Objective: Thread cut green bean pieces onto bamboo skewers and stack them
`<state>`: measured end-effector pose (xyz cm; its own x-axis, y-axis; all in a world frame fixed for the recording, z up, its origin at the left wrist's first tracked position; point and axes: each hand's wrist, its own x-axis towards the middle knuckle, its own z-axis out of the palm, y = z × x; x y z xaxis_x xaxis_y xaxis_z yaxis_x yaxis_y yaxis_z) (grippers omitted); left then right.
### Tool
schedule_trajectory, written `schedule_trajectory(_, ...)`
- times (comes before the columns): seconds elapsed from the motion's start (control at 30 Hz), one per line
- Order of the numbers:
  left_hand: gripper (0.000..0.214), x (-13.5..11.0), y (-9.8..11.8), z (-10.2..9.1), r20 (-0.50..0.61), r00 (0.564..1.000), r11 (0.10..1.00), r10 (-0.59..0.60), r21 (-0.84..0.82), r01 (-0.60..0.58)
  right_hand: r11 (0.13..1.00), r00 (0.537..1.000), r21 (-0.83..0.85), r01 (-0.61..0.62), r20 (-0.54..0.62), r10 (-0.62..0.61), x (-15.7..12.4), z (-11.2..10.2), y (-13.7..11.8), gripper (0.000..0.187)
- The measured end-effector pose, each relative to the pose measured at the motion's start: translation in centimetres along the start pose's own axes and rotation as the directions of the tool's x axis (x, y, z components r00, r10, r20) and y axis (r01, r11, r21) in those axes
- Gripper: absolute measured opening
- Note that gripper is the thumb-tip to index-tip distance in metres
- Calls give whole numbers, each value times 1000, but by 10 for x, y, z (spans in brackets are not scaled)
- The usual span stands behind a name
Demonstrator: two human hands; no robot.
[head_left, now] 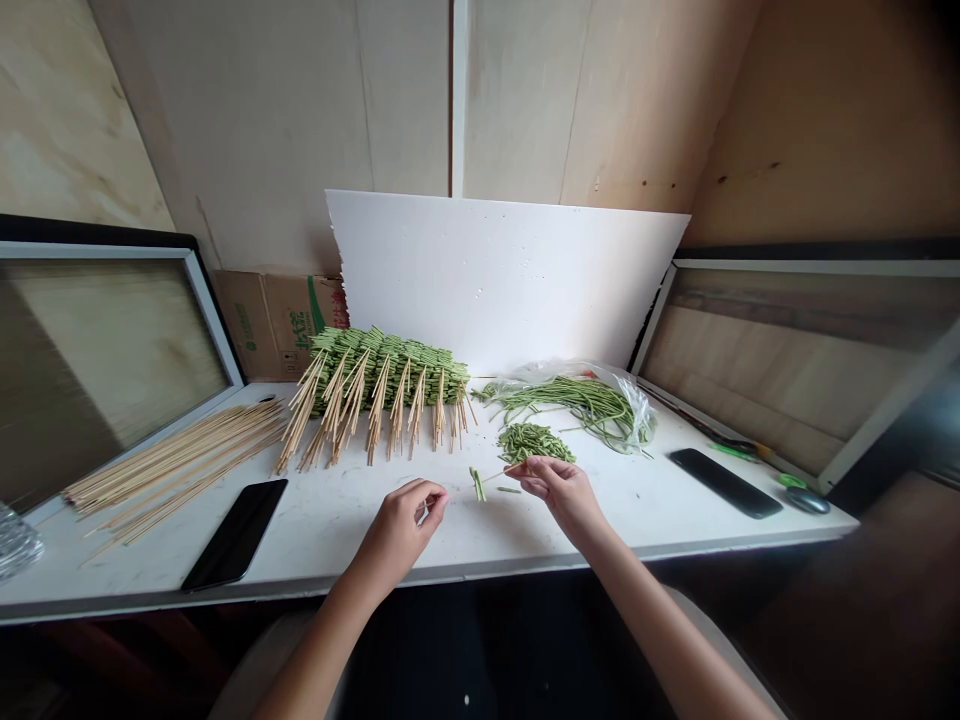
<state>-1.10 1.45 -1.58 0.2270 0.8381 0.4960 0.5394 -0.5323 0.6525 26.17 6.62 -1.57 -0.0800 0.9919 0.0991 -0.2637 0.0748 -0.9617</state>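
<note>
Head view: right hand (559, 490) closed in a pinch on a thin stick (495, 476) over the counter (322, 530), mid-length, nearer front edge than back; bean pieces (478, 485) at the stick's far end, on the left-hand side. Left hand (405, 515) just inside front edge, fingers curled, thumb close to forefinger; can't tell if it grips anything. Cut bean pile (536, 442) just beyond right hand. Long beans (600, 400) with clear bag (641, 405) toward back edge, right of middle. Bean skewers (397, 370) stacked toward back edge, left of middle, bare ends facing front edge. Spare sticks (180, 450) toward left end; black phone (236, 535) by front edge, left part. Mouse (808, 500) near front right corner.
</note>
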Motion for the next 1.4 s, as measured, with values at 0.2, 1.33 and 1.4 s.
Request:
schedule_trajectory(0.2, 17, -1, 1, 6, -23, 999, 1000, 23, -3, -23, 999, 999, 40, 23, -38, -21, -4, 8, 3, 35)
schedule_trajectory(1.33, 17, -1, -14, 17, -148, 989, 998, -4, 54, 12, 237, 910, -915, 326, 236, -342, 5, -18, 32, 22)
schedule_trajectory(1.4, 17, -2, -11, 17, -134, 991, 998, -4, 56, 12, 194, 906, -928, 319, 239, -348, 4, -14, 38, 19)
